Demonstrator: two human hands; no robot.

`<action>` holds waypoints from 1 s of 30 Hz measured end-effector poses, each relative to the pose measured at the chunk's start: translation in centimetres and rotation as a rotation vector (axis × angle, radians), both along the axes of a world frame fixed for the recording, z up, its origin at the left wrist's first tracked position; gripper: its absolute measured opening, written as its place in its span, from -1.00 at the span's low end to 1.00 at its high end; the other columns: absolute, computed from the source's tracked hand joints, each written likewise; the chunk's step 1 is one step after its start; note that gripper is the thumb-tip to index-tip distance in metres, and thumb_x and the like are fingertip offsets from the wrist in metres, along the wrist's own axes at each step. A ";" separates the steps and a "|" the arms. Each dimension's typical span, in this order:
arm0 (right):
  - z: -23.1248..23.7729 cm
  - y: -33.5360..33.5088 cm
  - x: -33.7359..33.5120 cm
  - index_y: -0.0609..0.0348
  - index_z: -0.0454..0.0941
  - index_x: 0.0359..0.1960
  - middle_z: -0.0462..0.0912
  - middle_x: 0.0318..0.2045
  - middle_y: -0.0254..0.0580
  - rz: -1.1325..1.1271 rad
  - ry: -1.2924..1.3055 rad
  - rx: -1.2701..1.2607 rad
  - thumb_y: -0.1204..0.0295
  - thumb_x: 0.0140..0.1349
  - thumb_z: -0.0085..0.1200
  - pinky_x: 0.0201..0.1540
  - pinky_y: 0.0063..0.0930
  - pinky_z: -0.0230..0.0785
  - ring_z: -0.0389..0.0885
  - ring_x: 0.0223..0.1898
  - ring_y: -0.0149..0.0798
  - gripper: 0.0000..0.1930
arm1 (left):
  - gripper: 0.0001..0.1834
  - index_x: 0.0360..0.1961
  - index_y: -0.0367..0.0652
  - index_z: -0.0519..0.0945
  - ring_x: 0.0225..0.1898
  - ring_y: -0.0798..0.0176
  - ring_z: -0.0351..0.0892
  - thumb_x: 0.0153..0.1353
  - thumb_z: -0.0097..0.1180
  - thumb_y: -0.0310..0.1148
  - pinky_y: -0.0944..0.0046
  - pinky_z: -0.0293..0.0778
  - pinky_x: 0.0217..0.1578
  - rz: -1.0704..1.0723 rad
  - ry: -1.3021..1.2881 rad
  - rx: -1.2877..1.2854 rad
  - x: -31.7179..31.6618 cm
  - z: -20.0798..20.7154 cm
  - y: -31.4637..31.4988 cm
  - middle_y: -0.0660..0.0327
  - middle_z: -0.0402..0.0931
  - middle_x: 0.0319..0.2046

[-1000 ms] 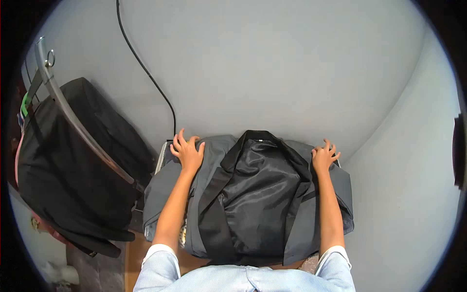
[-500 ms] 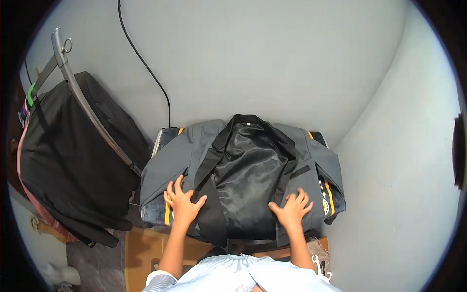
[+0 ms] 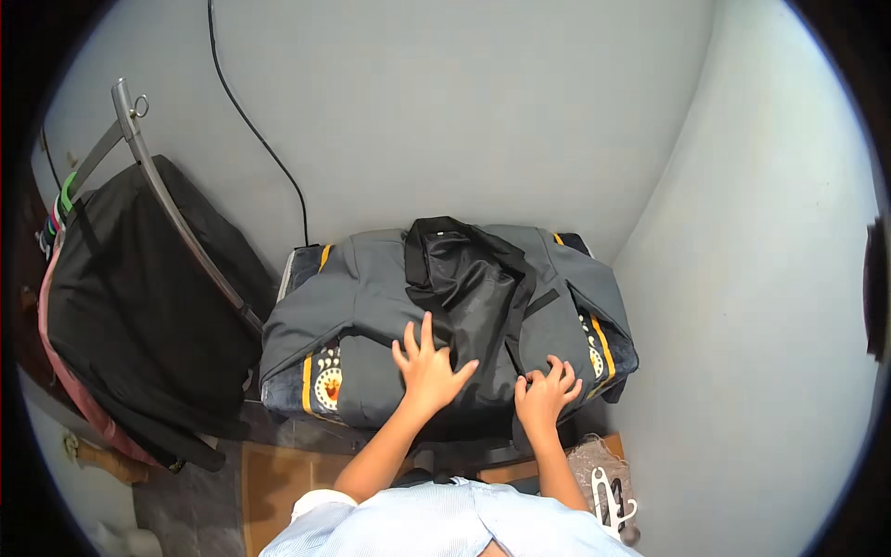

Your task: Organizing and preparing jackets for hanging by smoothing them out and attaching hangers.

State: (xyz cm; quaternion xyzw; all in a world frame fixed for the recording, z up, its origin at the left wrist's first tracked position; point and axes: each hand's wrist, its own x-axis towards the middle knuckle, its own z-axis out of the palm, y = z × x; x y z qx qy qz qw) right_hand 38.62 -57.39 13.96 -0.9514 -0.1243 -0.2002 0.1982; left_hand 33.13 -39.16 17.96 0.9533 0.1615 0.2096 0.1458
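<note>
A grey jacket (image 3: 380, 278) with a black collar and lapels lies spread on a dark patterned padded surface (image 3: 289, 395). Its front hangs partly apart, showing shiny black lining (image 3: 469, 320). My left hand (image 3: 431, 373) rests on the left front panel near the middle, fingers spread, thumb pointing right. At the right front edge, my right hand (image 3: 546, 397) touches the cloth with bent, parted fingers. A black strip (image 3: 544, 302) marks the right panel above that hand. Whatever lies under my fingertips is hidden.
Dark garments (image 3: 148, 306) hang on a metal rack (image 3: 176, 213) at the left. A black cable (image 3: 255, 111) runs down the grey wall behind. White hangers (image 3: 608, 497) and clear plastic lie at the lower right. Another wall (image 3: 742, 306) closes off the right side.
My left hand has moved right, bringing the left front panel inward over part of the lining. The patterned cover shows more at left. My right hand's fingers look more bent; the view has shifted slightly.
</note>
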 end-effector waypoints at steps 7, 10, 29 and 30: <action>1.0 -0.6 -0.9 0.12 0.56 -0.44 0.21 0.16 0.08 -0.021 0.096 0.051 0.23 -0.05 0.18 0.19 0.34 -0.28 0.04 0.23 0.13 -0.76 | -0.56 -0.46 -0.24 0.63 0.30 -0.28 -0.12 -0.11 0.31 -0.02 -0.39 -0.19 0.15 0.152 0.045 0.035 -8.3 -0.8 0.9 -0.16 -0.02 0.29; 1.1 0.9 -1.3 0.13 0.52 -0.34 0.17 0.18 0.09 0.085 0.057 0.106 0.19 -0.04 0.20 0.19 0.33 -0.30 0.01 0.24 0.15 -0.69 | -0.67 -0.58 -0.17 0.62 0.29 -0.30 -0.11 -0.13 0.34 -0.09 -0.38 -0.17 0.14 0.196 0.082 0.006 -10.5 -1.7 0.7 -0.14 0.01 0.28; 1.8 8.1 1.8 0.11 0.63 -0.44 0.27 0.14 0.07 0.222 0.104 -0.024 0.23 0.05 0.12 0.21 0.36 -0.27 0.03 0.26 0.15 -0.78 | -0.47 -0.05 -0.05 0.50 0.31 -0.24 -0.26 0.00 0.23 -0.02 -0.28 -0.24 0.19 0.666 -0.036 -0.278 -16.5 -8.0 3.5 -0.13 -0.19 0.32; 2.1 8.6 1.8 0.10 0.64 -0.47 0.28 0.15 0.01 0.225 0.076 -0.003 0.16 0.08 0.09 0.21 0.36 -0.30 0.01 0.27 0.12 -0.73 | -0.43 -0.02 -0.07 0.49 0.32 -0.24 -0.27 0.00 0.21 0.03 -0.31 -0.23 0.19 0.712 0.010 -0.315 -16.8 -8.4 4.0 -0.13 -0.21 0.33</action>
